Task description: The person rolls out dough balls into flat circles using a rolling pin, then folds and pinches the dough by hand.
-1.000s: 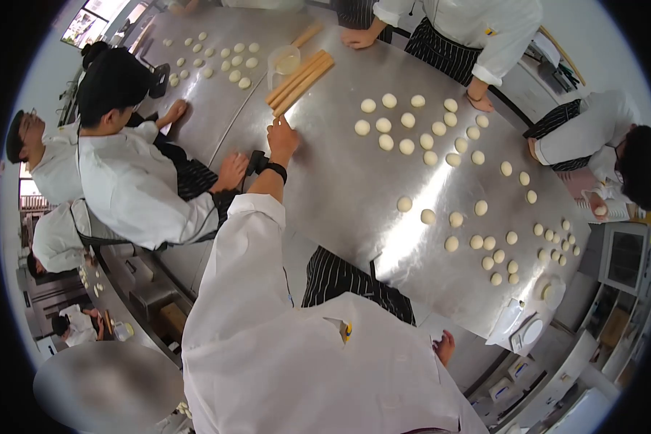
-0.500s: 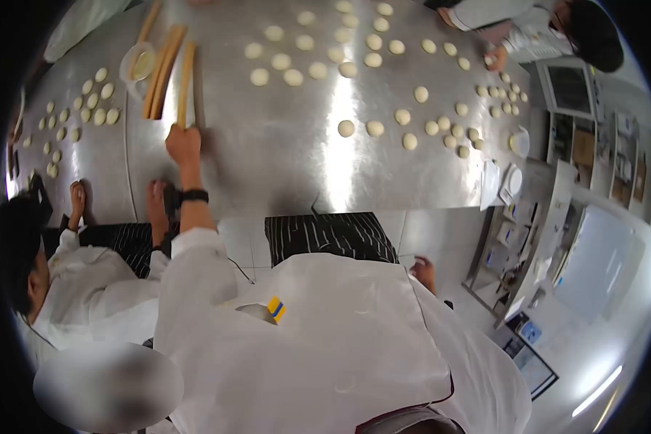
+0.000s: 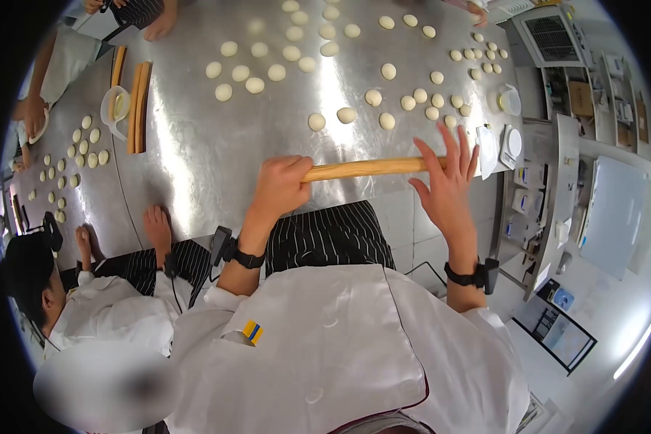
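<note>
A pale wooden rolling pin [image 3: 365,169] lies level across the view, over the near part of the steel table. My left hand [image 3: 281,186] is wrapped round the pin's left end in a fist. At the other end, my right hand [image 3: 447,181] is open with fingers spread, and the pin's right tip meets it near the thumb and palm. Beyond the pin, round dough balls sit on the table, the nearest being one dough ball [image 3: 317,122] and another dough ball [image 3: 346,116].
On the steel table [image 3: 188,130], two more rolling pins [image 3: 138,108] lie left beside a clear plastic tub [image 3: 114,113]. A co-worker [image 3: 108,304] stands at my left, hands at the table edge. Other people's hands show along the far side. A kitchen scale [image 3: 511,145] sits at the right.
My left hand has brought the rolling pin from the left side to in front of me, turning it crosswise. My right hand has risen from my side to its right end.
</note>
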Demonstrator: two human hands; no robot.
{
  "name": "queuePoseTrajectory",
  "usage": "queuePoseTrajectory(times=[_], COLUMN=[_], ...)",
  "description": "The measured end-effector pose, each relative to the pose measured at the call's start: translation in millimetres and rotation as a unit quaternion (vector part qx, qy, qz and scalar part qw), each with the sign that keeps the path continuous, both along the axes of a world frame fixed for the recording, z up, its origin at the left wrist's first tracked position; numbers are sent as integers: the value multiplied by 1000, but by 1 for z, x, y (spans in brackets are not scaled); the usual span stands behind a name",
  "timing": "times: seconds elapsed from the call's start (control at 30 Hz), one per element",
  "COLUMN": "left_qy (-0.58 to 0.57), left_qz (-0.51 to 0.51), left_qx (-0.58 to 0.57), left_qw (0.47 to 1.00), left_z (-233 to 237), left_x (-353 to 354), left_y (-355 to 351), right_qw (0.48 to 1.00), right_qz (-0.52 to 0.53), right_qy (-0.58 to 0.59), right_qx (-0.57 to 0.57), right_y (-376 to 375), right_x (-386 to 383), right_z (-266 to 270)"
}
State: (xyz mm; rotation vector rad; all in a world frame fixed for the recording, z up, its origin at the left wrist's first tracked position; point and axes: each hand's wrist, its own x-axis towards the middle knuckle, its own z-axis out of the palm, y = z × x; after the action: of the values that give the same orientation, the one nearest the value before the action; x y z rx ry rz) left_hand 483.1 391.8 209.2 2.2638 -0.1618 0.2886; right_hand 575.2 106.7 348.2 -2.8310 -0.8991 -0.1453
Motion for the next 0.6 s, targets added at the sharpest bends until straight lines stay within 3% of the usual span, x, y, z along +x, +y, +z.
queuePoseTrajectory(times=[0.03,0.07,0.1,0.13,0.2,0.27,0.33,0.4,0.53,0.6], left_qy=[0,29,61,61,123,157,192,217,206,189], left_qz=[2,-59,-121,-120,-106,-102,115,131,178,197], left_qx=[4,17,31,36,-101,-51,56,80,144,95], left_qw=[1000,998,990,990,982,981,973,964,951,957], left_z=[5,9,13,12,-2,-54,-101,-129,-169,-194], left_x=[6,13,19,24,40,52,65,76,92,98], left_y=[-11,-23,-32,-39,-51,-38,-34,-45,-63,-65], right_qw=[998,991,981,967,958,963,965,917,892,891], right_qz=[3,7,-17,-40,-43,-60,-75,-217,-242,-240], right_qy=[44,84,146,208,271,259,249,318,341,349], right_qx=[-54,-107,-124,-141,-87,-38,12,102,170,163], right_y=[-24,-43,-56,-69,-113,-167,-201,-230,-271,-279], right_x=[-4,-5,-5,-6,-6,-15,-32,-50,-79,-92], right_z=[-8,-18,-29,-43,-86,-129,-159,-178,-216,-217])
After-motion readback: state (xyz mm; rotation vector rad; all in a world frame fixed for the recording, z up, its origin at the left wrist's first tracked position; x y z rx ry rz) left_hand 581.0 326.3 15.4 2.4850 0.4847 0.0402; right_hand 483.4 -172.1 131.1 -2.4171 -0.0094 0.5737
